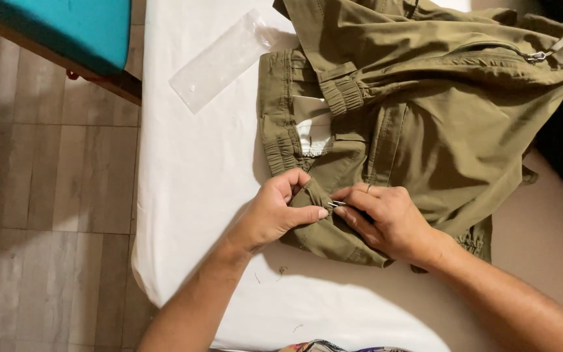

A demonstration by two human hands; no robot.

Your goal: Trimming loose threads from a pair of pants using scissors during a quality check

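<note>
Left hand (275,212) pinches the olive garment (412,117) fold, right hand (386,218) grips a small metal tool (337,204) there; bare white table (197,176) leftward, clear plastic sleeve (219,60) beyond, white label (312,127) above

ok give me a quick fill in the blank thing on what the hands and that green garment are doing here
1. The left hand pinches a fold of the olive ____ garment.
2. The right hand holds a small ____ tool at that fold.
3. The garment lies on a ____ sheet.
4. A clear plastic bag lies to the ____ of the garment in the picture.

Missing words: green; metal; white; left
</note>
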